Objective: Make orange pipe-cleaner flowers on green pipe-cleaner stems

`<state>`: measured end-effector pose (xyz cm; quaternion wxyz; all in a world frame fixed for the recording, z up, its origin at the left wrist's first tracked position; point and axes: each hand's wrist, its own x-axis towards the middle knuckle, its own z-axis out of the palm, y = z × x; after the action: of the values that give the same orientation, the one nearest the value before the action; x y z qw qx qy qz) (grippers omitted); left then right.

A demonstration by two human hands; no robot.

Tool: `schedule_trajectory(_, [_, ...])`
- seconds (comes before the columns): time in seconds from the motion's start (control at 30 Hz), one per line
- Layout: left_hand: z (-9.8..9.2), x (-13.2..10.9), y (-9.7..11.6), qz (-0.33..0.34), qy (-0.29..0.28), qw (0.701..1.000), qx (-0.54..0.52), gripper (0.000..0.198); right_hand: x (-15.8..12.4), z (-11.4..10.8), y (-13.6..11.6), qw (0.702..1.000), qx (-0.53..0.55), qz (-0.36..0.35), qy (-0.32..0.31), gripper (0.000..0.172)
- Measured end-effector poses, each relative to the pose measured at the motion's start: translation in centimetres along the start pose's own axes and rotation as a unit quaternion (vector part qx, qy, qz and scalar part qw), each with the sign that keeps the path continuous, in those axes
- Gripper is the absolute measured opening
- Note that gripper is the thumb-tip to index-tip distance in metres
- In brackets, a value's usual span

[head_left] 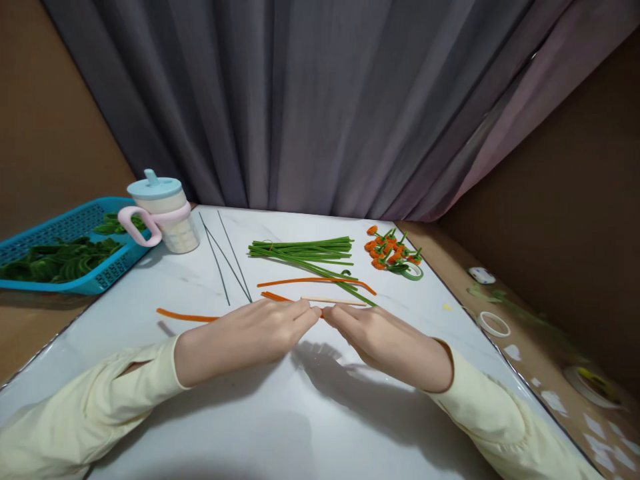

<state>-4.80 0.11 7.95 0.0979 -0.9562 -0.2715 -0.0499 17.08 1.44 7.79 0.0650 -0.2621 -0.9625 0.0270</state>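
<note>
My left hand (255,335) and my right hand (383,339) meet above the white table, fingertips pinched close together. Between them shows a bit of orange pipe cleaner (323,313), mostly hidden by the fingers. Another orange length (186,316) runs out to the left from behind my left wrist; whether it is the same piece I cannot tell. Just beyond the fingers lie a bent orange pipe cleaner (315,281), more orange ends (275,296) and a thin wooden stick (333,302). Farther back rests a bundle of green pipe cleaners (300,251).
Small orange flowers with green stems (387,248) lie at the right beside a green tape roll (415,272). Thin dark wires (214,260) lie left, near a lidded cup (180,233). A blue basket (103,277) holds green leaf shapes. A white ring (494,325) and scraps lie off the table's right.
</note>
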Motion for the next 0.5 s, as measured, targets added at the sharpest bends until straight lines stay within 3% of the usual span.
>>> schedule_trajectory(0.17, [-0.12, 0.37, -0.01, -0.014, -0.024, 1.000, 0.005, 0.024, 0.19, 0.61, -0.11, 0.997, 0.043, 0.029, 0.055, 0.018])
schedule_trajectory(0.27, [0.05, 0.63, 0.07, -0.016, -0.001, 1.000, -0.001, 0.015, 0.16, 0.67, -0.24, 0.995, 0.049, 0.049, 0.076, 0.015])
schedule_trajectory(0.5, [0.54, 0.67, -0.40, -0.007, 0.052, 0.994, -0.092, 0.025, -0.10, 0.66, -0.11, 0.996, -0.006, -0.024, 0.088, 0.031])
